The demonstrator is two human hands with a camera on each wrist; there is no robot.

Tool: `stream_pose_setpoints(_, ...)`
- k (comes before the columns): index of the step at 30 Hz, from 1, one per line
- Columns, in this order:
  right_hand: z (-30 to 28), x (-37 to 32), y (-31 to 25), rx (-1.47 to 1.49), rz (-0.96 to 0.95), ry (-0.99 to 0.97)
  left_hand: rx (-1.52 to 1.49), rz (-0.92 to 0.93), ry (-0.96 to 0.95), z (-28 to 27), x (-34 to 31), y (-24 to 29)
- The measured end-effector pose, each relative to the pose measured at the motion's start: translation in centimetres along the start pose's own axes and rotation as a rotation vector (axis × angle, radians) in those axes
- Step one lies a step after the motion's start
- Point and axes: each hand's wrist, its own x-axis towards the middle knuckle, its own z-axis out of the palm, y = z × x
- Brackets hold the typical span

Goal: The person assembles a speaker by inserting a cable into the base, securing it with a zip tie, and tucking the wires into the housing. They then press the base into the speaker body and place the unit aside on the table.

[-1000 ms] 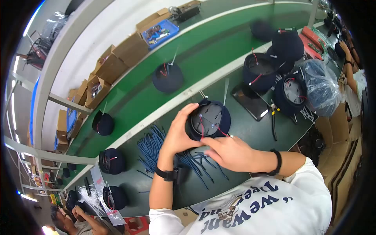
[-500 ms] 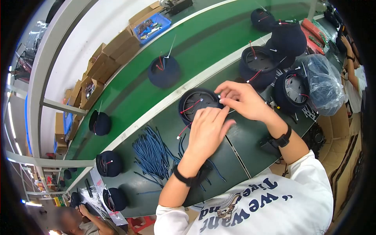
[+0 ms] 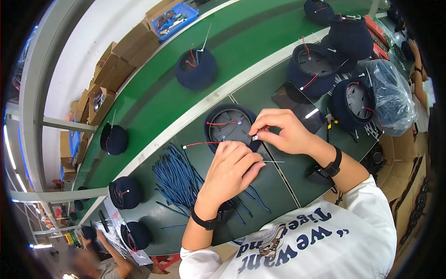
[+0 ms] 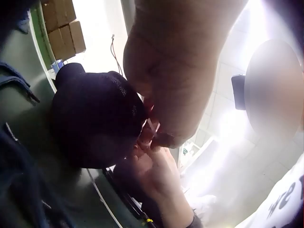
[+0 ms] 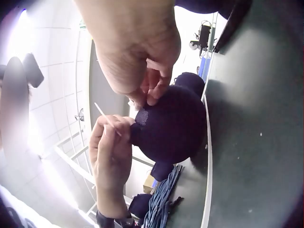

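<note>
A dark-blue round shell (image 3: 212, 115) with a grey inside and red wires (image 3: 223, 123) lies on the green table before me. My left hand (image 3: 232, 172) is at its near rim, thumb and fingertips pinching a thin white strip, like a cable tie (image 3: 275, 162); the strip (image 5: 100, 111) sticks out of the fingers in the right wrist view. My right hand (image 3: 285, 132) pinches a small white piece (image 3: 254, 137) at the right rim. In both wrist views the shell (image 4: 90, 123) shows from outside, with a patch of mesh (image 5: 142, 117) close to the fingertips.
Blue cords (image 3: 174, 174) lie in a bundle left of the shell. To the right are a black tablet (image 3: 297, 104), pliers (image 3: 330, 122), several similar shells (image 3: 302, 76) and a clear plastic bag (image 3: 395, 97). Beyond runs a green belt (image 3: 251, 51) carrying more shells.
At first both hands gripped the shell's rim; it has since turned, its wires now pointing left. Both hands came together at its right edge, then drew slightly apart, and the strip came into view.
</note>
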Motion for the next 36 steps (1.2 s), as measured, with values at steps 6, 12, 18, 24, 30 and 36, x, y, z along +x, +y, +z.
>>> stream_pose_setpoints(6, -0.4, -0.1, 0.4, 0.043, -0.023, -0.084, -0.056, -0.118, 0.176, -0.7, -1.0, -1.5)
stream_pose_setpoints(12, -0.3, -0.1, 0.1, 0.023, 0.012, -0.128, -0.006, -0.123, 0.115, -1.6, -0.9, -1.9)
stream_pose_setpoints(18, -0.4, 0.0, 0.0, 0.035, -0.006, -0.142, -0.023, -0.151, 0.081, -1.8, -1.1, -2.0)
stream_pose_setpoints(24, -0.3, 0.0, 0.2, 0.013, -0.03, -0.156, -0.033, -0.173, 0.06, -1.8, -1.2, -1.9)
stream_pose_setpoints(30, -0.3, 0.0, -0.1, 0.026, -0.015, -0.17, -0.018, -0.164, 0.038, -2.0, -1.2, -1.9)
stream_pose_setpoints(36, 0.3, -0.2, -0.9, 0.11, 0.0, -0.128, 0.039, -0.158, 0.052, -2.2, -0.8, -1.3)
